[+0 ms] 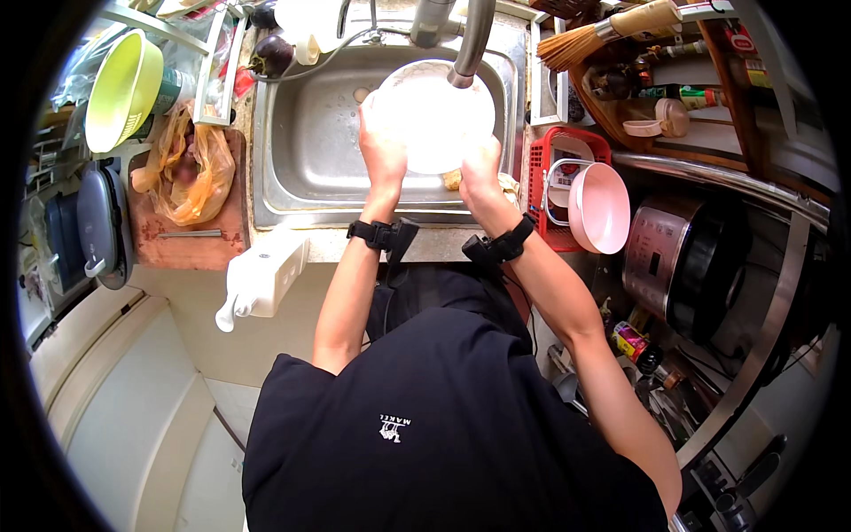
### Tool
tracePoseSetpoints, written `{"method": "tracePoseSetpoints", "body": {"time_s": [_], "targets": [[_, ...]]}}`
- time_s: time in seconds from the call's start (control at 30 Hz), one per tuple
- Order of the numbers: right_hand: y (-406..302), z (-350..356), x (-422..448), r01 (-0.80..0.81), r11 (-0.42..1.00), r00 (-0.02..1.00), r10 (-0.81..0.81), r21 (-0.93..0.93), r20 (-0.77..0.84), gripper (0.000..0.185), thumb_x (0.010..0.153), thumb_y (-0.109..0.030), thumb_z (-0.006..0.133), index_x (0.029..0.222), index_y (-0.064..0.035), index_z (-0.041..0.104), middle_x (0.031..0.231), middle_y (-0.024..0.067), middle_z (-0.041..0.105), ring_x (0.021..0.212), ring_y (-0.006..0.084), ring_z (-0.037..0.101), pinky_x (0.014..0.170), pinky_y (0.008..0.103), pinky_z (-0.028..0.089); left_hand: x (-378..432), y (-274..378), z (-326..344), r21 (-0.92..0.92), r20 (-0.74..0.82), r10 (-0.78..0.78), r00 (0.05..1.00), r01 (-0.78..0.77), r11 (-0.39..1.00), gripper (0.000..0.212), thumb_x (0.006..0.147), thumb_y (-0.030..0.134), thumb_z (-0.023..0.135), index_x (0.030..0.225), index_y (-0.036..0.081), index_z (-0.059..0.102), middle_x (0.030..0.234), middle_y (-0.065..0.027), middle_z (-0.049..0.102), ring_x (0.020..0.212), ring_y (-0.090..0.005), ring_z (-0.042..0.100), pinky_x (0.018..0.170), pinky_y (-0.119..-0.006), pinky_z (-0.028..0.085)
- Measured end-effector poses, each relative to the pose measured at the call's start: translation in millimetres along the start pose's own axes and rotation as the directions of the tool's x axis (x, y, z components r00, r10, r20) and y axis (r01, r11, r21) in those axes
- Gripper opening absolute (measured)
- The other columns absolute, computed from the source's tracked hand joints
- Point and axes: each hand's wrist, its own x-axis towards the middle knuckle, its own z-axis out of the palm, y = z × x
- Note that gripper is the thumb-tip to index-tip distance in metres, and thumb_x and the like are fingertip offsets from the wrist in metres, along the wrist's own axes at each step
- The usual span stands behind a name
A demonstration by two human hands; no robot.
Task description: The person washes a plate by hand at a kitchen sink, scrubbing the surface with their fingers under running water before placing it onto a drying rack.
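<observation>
A white plate, overexposed and bright, is held over the stainless steel sink. My left hand grips its left edge, and my right hand has hold of its lower right edge. The end of the curved metal faucet hangs directly above the plate's upper part. I cannot make out whether water is running. A yellowish sponge-like piece shows beside my right hand, and a pale cloth lies on the sink's edge just right of it. Black straps circle both wrists.
Left of the sink, a cutting board bears an orange plastic bag and chopsticks. A green basin stands behind. To the right are a red basket, a pink bowl and a cooker. A brush overhangs the right rack.
</observation>
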Motion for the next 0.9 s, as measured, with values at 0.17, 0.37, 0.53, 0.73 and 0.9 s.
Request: {"method": "tracePoseSetpoints", "body": {"time_s": [0.17, 0.37, 0.53, 0.73, 0.9], "targets": [[-15, -3, 5, -0.276, 0.948, 0.961, 0.273, 0.159, 0.038, 0.018, 0.090, -0.002, 0.049, 0.103, 0.0060, 0.058, 0.095, 0.0109, 0.064, 0.082, 0.0183, 0.065, 0.069, 0.0322, 0.056, 1, 21, -7, 0.274, 0.213, 0.139, 0.967, -0.196, 0.942, 0.061, 0.076, -0.002, 0.048, 0.137, -0.002, 0.041, 0.128, -0.0190, 0.053, 0.121, -0.0280, 0.050, 0.103, -0.035, 0.039], [-30, 1, 7, -0.521, 0.811, 0.854, 0.489, 0.267, 0.179, 0.028, 0.092, -0.005, 0.050, 0.116, 0.0083, 0.051, 0.108, 0.0185, 0.062, 0.089, 0.0248, 0.067, 0.076, 0.0406, 0.059, -8, 21, 5, -0.444, 0.033, -0.116, 0.993, 0.118, 0.888, 0.060, 0.076, -0.002, 0.047, 0.135, -0.002, 0.041, 0.123, -0.0188, 0.055, 0.117, -0.0266, 0.052, 0.099, -0.034, 0.042], [-24, -17, 19, -0.365, 0.929, 0.920, 0.352, 0.053, 0.173, 0.037, 0.088, -0.002, 0.056, 0.122, 0.0086, 0.048, 0.113, 0.0171, 0.061, 0.100, 0.0262, 0.064, 0.086, 0.0366, 0.054, -13, -1, 1, -0.623, 0.323, -0.343, 0.882, 0.471, 0.625, 0.035, 0.086, 0.005, 0.050, 0.120, -0.003, 0.052, 0.113, -0.0108, 0.060, 0.105, -0.0180, 0.057, 0.094, -0.031, 0.044], [-36, -15, 5, 0.388, 0.732, 0.921, -0.281, -0.561, 0.270, 0.058, 0.079, -0.010, 0.064, 0.130, 0.0074, 0.043, 0.129, 0.0273, 0.050, 0.124, 0.0346, 0.049, 0.105, 0.0405, 0.037, -21, -15, 4, -0.690, 0.235, -0.426, 0.874, 0.459, 0.559, 0.031, 0.088, 0.004, 0.050, 0.117, -0.006, 0.053, 0.109, -0.0123, 0.062, 0.095, -0.0193, 0.063, 0.081, -0.031, 0.053], [-43, -26, -12, 0.788, 0.175, 0.615, -0.177, -0.590, 0.769, 0.052, 0.077, -0.023, 0.069, 0.121, -0.0001, 0.055, 0.130, 0.0284, 0.047, 0.130, 0.0414, 0.038, 0.111, 0.0488, 0.025, -24, -20, -6, -0.558, 0.314, -0.502, 0.806, 0.584, 0.590, 0.035, 0.083, 0.003, 0.047, 0.116, -0.006, 0.053, 0.105, -0.0138, 0.063, 0.089, -0.0228, 0.066, 0.075, -0.035, 0.057]]}}
